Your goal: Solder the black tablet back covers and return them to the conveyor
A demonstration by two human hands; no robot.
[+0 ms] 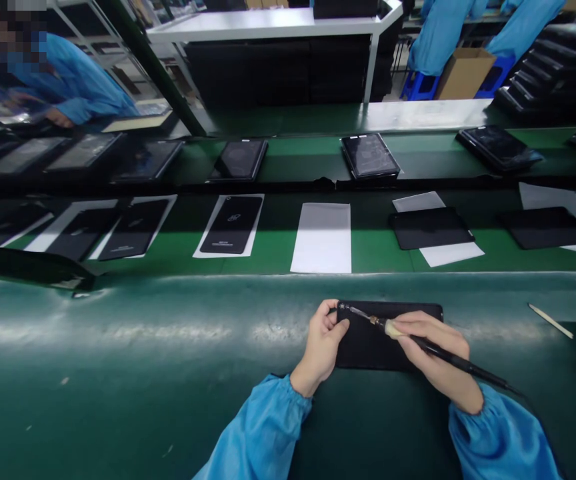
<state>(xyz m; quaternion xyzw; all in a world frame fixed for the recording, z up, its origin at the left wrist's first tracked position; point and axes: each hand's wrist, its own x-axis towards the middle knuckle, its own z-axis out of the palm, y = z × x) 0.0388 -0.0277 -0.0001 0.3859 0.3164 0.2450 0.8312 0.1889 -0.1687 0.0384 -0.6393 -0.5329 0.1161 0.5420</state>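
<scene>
A flat black panel (368,343), like a tablet back, lies on the dark green mat (143,373) in front of me. My left hand (322,347) grips the panel's left edge, fingers curled over its top left corner. My right hand (438,357) is closed on a pen-like tool (418,340) with a black handle, a pale collar and a thin metal tip. The tip rests at the panel's top left corner, close to my left fingers.
A thin pale stick (551,321) lies on the mat at the right. Beyond it a green belt (373,253) carries black panels on white sheets and one bare white sheet (323,237). Farther back lie tablets (369,156). A person in blue (75,83) works at the far left.
</scene>
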